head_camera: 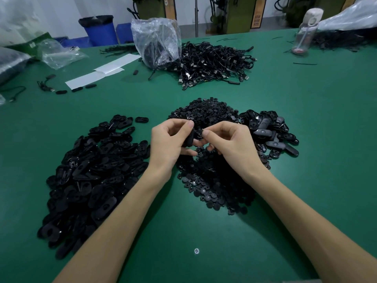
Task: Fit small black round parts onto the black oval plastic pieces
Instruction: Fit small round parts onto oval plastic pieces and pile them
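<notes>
Noting left hand (169,140) gripping oval piece (188,139), right hand (231,139) pinching round part (201,131) — I fear a tilted fit or a drop into the pile (216,180).

A black oval piece (188,138) stands on edge in the left hand (169,144); a small round part (201,132) (partly hidden) is pinched by the right hand (230,144); loose ovals (91,170) heap left, round parts (214,184) beneath.

I read no text here, orange sign (256,20) on a machine (238,15) far beyond my right hand (230,139), characters too blurred, white mark (31,45) on a green box (39,40) far beyond my left hand (168,140), illegible too
</notes>
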The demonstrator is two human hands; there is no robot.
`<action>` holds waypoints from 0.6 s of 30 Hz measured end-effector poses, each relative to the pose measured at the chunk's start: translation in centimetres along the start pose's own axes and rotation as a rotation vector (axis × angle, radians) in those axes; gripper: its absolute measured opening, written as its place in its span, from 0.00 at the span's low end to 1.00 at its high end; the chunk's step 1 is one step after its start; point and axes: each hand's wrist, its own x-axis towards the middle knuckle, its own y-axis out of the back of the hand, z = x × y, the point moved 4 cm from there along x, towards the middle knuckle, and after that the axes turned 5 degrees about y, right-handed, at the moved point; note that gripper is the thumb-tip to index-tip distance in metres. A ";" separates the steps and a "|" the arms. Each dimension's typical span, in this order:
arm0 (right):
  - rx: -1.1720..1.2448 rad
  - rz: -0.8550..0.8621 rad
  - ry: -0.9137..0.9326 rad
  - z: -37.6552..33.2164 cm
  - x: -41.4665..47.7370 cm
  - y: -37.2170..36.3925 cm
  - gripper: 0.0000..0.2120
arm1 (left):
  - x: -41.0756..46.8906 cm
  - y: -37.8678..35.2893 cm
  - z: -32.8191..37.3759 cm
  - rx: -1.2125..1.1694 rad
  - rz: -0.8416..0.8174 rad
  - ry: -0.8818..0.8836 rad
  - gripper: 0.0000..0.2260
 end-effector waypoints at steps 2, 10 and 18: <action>-0.077 -0.001 0.013 -0.1 -0.1 -0.2 0.03 | 0.1 0.0 0.0 0.006 -0.015 -0.011 0.06; -0.275 0.093 0.076 -0.3 0.1 0.3 0.05 | 0.3 -0.6 -0.3 0.067 -0.147 0.006 0.12; -0.359 0.131 0.053 -0.2 0.2 0.8 0.04 | 0.3 -0.7 -0.2 0.011 -0.142 0.006 0.12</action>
